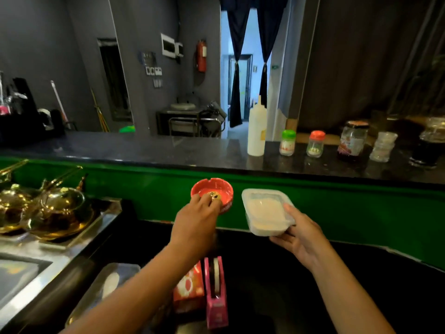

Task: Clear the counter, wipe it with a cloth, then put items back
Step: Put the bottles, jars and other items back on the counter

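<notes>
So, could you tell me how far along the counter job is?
Done: the counter's left stretch is bare. In hand: left hand holds the ashtray, right hand the tub. Left: bottle and jars remain there; no cloth is visible.

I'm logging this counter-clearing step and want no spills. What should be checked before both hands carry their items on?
1. Left hand grips the red ashtray at its near rim: ok.
2. Right hand holds the lidded plastic container from below, thumb on lid: ok.
3. Container lid fully sealed: cannot tell.
4. Ashtray level: ok.
5. Upper counter bare on the left: ok.
6. Pink tape dispenser stands under the left forearm: not ok.
</notes>
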Tool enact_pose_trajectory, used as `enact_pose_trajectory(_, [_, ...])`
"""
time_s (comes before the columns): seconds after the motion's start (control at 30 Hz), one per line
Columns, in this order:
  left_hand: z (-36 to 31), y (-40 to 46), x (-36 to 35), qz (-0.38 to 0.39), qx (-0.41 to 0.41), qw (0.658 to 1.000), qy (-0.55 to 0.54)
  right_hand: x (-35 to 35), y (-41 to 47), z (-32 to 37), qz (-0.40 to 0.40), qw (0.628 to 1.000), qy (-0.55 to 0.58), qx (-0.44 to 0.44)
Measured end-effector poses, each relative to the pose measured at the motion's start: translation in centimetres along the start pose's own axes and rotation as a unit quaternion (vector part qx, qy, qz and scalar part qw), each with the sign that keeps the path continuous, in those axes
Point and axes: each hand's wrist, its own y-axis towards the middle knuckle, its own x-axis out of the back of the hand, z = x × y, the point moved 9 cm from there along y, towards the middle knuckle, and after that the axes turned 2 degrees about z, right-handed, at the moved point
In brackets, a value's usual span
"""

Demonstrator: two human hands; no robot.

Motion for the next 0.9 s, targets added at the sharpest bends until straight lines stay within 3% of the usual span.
enact_pose_trajectory(0.17, [5.8, 5.5, 5.9, -0.082, 0.010, 0.996, 0.021, -8.4, -0.1, 6.7, 0.026, 0.999, -0.009, 0.044])
enact_pose_trajectory(0.33, [11.3, 11.1, 6.8, -0.071, 0.034, 0.997, 0.028, -15.4, 2.5, 11.1, 0.036, 0.997, -0.005, 0.074])
enact_pose_trajectory(0.53, [16.6, 16.3, 2.7, 0.008, 0.065, 0.998, 0.003, -20.3, 8.9, 12.6, -0.074, 0.992, -0.052, 0.092])
enact_pose_trajectory(0.7, [18.5, 17.9, -1.1, 0.030, 0.071, 0.996, -0.037, -20.9, 12.5, 12.3, -0.153, 0.978, -0.108, 0.087])
enact_pose_trajectory(0.9, [19.1, 18.1, -4.1, 0.038, 0.076, 0.995, -0.054, -20.2, 12.4, 13.5, -0.228, 0.919, -0.291, 0.135])
